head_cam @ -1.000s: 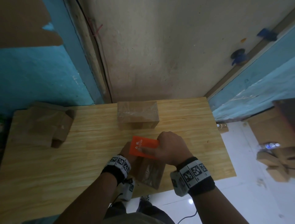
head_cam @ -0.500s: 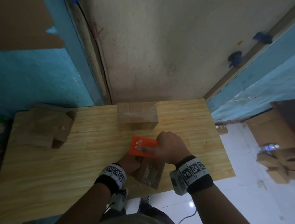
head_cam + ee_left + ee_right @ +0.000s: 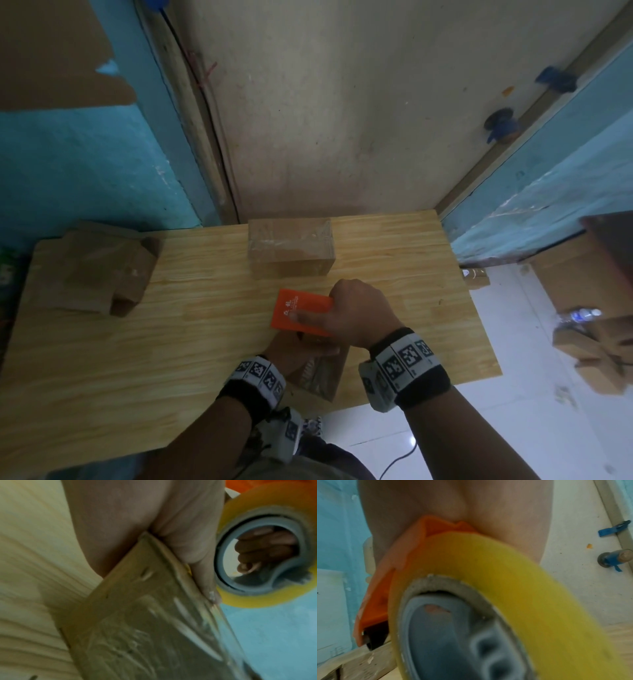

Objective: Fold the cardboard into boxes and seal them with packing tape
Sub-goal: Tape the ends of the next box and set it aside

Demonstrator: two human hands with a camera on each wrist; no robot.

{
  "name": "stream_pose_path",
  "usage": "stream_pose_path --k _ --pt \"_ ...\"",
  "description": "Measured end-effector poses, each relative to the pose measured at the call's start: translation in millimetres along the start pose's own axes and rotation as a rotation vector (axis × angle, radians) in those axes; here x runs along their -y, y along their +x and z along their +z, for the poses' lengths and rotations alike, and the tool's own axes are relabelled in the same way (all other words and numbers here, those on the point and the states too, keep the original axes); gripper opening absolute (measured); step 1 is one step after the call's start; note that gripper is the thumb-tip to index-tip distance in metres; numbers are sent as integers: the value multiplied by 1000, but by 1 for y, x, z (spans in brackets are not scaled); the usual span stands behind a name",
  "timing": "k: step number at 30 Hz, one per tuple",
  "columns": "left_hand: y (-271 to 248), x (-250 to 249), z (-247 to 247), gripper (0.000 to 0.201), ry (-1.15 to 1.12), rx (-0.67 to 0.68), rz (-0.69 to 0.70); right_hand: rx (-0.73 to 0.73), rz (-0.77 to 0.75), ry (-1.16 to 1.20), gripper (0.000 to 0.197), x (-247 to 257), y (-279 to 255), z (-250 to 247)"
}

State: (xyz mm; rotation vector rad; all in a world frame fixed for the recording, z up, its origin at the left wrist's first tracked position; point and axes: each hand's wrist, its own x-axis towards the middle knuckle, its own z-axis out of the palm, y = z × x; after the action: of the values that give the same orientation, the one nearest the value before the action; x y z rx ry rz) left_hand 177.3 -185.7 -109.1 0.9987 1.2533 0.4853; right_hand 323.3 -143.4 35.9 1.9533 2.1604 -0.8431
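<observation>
Since earlier, left hand [image 3: 291,353] slides lower, gripping box [image 3: 320,377]; right hand [image 3: 359,311] grips tape dispenser [image 3: 301,313]. Taping step; next, draw tape across the seam.

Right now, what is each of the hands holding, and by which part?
The right hand grips the orange tape dispenser from the top, thumb across its cover. The left hand holds the small cardboard box by its upper end.

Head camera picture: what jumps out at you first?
The bright orange tape dispenser, gripped by the right hand near the table's front edge. Under it, the left hand holds a small cardboard box. Behind them, by the wall, sits a taped box.
</observation>
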Motion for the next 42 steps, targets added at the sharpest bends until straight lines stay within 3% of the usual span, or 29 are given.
stream_pose_path --k 4,8,12,16,19,26,32,37,42 --pt "3 1 -4 62 -5 0 -62 70 38 12 83 -9 -1 -6" --pt "3 -5 -12 52 -87 43 -181 102 124 -3 93 -51 -8 -21" --pt "1 -7 -9 71 -159 74 -204 203 204 230 110 -95 -22 -2" --pt "1 -4 -8 80 -160 58 -196 163 189 375 92 -110 -38 26" --pt "1 -6 -8 93 -147 22 -207 119 159 410 95 -115 -44 37" --pt "2 -6 -7 132 -148 -46 -194 107 139 605 78 -122 -59 49" --pt "3 -4 -6 131 -153 -53 -185 98 154 669 76 -126 -63 54" --pt "1 -9 -9 101 -189 -60 -184 144 247 695 79 -163 -85 56" --pt "6 -16 -11 92 -158 -69 -161 166 309 735 71 -184 -98 60"
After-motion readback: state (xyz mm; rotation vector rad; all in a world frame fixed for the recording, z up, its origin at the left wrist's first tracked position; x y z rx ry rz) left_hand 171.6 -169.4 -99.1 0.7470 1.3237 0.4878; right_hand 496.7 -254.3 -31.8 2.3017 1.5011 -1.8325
